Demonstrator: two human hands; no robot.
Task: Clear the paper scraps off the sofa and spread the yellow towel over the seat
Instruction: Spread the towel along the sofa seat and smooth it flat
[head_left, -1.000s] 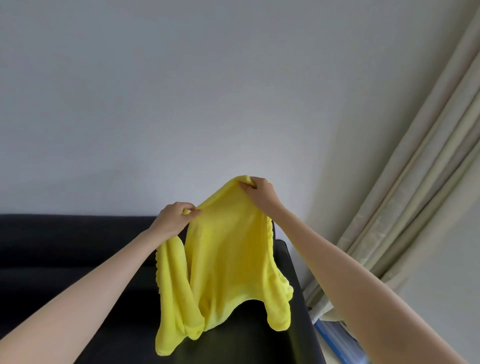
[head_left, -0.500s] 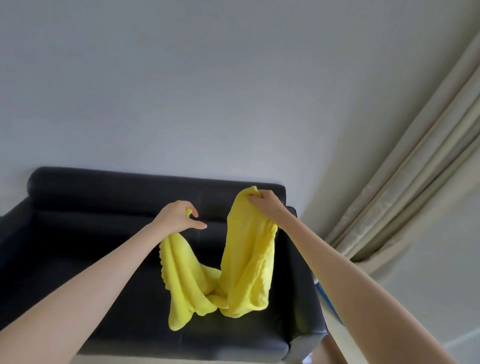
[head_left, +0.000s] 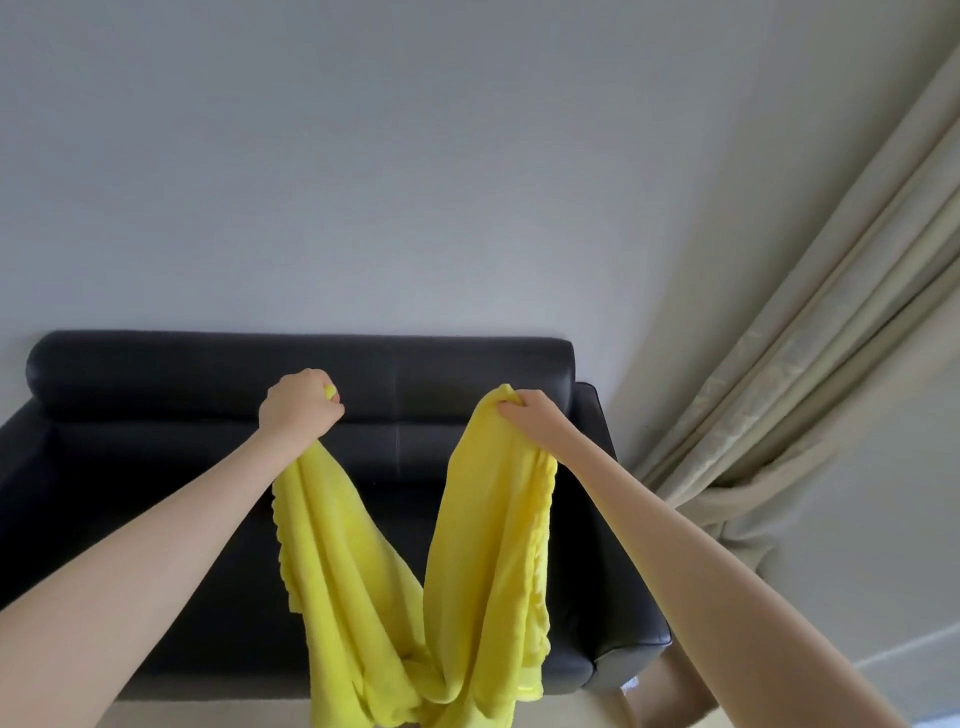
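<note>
head view: both fists, left hand (head_left: 300, 405) and right hand (head_left: 527, 415), clenched on yellow towel (head_left: 467, 571) above black sofa (head_left: 156, 467), curtain (head_left: 779, 389) rightward

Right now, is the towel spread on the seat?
No. The towel hangs bunched in a sagging loop between left hand and right hand, above the sofa.

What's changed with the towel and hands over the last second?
The left hand and right hand moved apart, so the yellow towel, bunched earlier, now sags in a V above the black sofa. Both hands kept their grip on its top edge.
</note>
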